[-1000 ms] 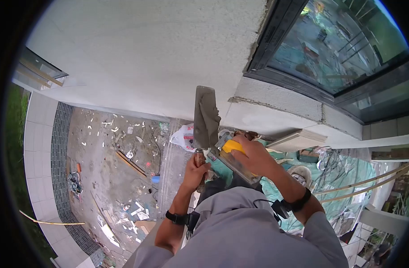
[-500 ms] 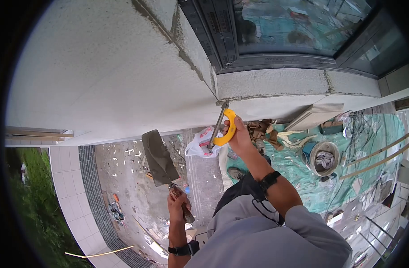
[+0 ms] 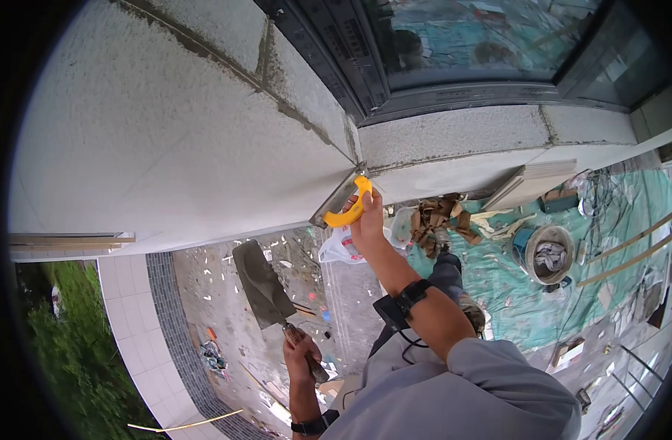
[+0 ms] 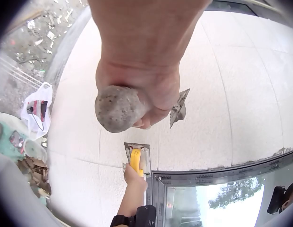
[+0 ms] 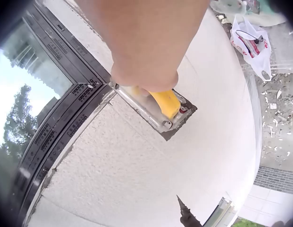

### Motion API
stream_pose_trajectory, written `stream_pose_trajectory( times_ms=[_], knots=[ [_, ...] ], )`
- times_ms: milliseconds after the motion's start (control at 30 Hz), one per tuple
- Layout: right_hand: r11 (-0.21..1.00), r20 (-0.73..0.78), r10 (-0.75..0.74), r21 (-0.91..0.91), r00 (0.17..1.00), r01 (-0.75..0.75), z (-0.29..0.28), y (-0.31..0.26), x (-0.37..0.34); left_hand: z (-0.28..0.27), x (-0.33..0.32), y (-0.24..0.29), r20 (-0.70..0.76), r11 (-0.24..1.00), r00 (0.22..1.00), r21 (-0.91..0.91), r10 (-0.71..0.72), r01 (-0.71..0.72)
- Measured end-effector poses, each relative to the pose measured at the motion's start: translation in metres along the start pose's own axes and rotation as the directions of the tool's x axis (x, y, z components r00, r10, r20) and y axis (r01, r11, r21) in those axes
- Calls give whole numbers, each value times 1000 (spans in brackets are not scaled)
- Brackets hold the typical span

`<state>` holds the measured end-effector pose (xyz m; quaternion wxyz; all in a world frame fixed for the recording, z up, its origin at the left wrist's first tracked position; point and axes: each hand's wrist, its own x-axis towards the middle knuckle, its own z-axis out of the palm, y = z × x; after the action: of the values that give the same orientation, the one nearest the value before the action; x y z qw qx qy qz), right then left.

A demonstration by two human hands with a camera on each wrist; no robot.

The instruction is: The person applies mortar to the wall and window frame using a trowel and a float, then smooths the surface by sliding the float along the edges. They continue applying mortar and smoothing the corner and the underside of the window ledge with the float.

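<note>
Against the wall (image 3: pixel 167 147), beside the window (image 3: pixel 468 59), the float (image 3: pixel 336 202) is lying just beyond the right hand (image 3: pixel 367 220), whose fingers are gripping its yellow handle (image 3: pixel 354 207). Lower down, the left hand (image 3: pixel 300 353) is clasping the trowel (image 3: pixel 262 282), its mortar-laden blade extending beyond the fingers.

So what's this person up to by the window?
Someone is working on a pale wall, just beside the window frame. Their left hand holds a trowel loaded with grey paste, away from the wall. Their right hand grips a yellow-handled float, its plate against the wall near the frame's corner.
</note>
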<state>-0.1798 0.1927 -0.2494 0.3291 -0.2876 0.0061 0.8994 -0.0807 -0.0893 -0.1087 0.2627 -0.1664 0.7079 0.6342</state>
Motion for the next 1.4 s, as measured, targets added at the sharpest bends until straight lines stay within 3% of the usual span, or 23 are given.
stream_pose_trajectory(
  times_ms=[67, 133, 233, 500, 567, 633, 700, 800, 967, 1033, 1100, 1300, 1400],
  knots=[
    [999, 16, 8, -36, 1000, -7, -6, 1, -7, -2, 0, -1, 13, 1000, 1000, -19, -3, 3],
    [950, 106, 128, -300, 986, -91, -17, -5, -17, -6, 3, -5, 35, 1000, 999, -18, 4, -3],
    [946, 103, 40, -324, 994, -5, -20, -15, -24, -6, 4, -2, 53, 1000, 998, -29, 13, -11],
    [995, 89, -14, -94, 996, 23, 24, -1, -26, -7, 8, -4, 73, 998, 997, -57, 8, -4],
    [995, 87, 11, -100, 996, -2, 23, -2, -35, -5, 8, -3, 83, 997, 997, -78, 4, 2],
    [970, 196, 109, -234, 975, -62, 19, -6, -46, -4, 8, -1, 80, 998, 997, -70, 6, 0],
    [977, 160, 98, -204, 982, -64, 24, -15, -46, -6, 7, 1, 67, 998, 998, -65, 9, -5],
    [991, 117, -56, -112, 992, 69, 36, -27, -34, -12, 5, 2, 60, 997, 998, -74, 16, -12],
    [996, 111, -42, -76, 993, 51, 45, -2, -44, -11, 7, 0, 57, 996, 998, -93, 0, 5],
    [971, 151, 156, -206, 976, -123, 41, -3, -61, -12, 9, -2, 77, 995, 997, -104, 8, 0],
    [977, 179, 155, -176, 971, -123, 44, -9, -67, -13, 9, -1, 90, 993, 996, -119, 23, -12],
    [989, 151, -96, -101, 984, 112, 75, -14, -50, -20, 7, -1, 33, 995, 999, -94, 25, -21],
    [990, 174, -56, -115, 983, 77, 80, 6, -54, -18, 5, -1, 44, 987, 999, -161, 17, -10]
  ],
)
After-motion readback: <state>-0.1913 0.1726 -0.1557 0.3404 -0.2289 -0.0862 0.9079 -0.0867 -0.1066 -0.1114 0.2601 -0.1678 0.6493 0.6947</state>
